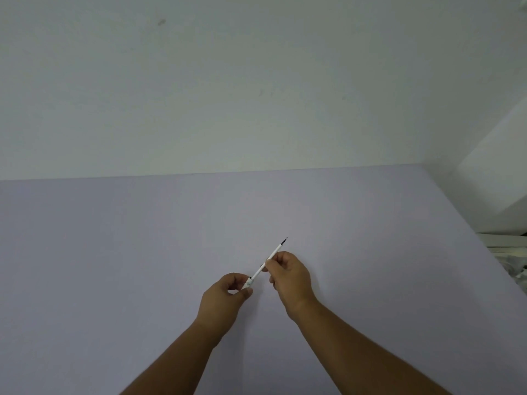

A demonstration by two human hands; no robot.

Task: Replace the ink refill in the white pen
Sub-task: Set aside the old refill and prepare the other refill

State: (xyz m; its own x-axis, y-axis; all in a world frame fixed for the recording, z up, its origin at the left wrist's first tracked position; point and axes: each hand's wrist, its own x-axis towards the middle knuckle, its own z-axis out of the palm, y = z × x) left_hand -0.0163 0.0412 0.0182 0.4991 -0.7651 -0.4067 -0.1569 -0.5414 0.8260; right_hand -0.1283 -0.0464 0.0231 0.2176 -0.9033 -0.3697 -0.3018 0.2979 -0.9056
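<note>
Pinching refill (274,251): right hand (288,276); left hand (225,297) fingers closed on white pen (247,283).

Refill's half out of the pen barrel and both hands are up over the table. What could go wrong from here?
1. The thin refill is pinched only by the right hand fingertips; pulled off-axis from the white pen barrel, it might bend.
2. Held above the table by the left hand, a loose small part could drop and roll.

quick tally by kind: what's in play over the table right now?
Hands: 2, left hand and right hand
White pen barrel: 1, in the left fingers
Ink refill: 1, pinched by the right fingers, tip pointing away, other end at the barrel
Lilac table: 1
Total: 5
</note>
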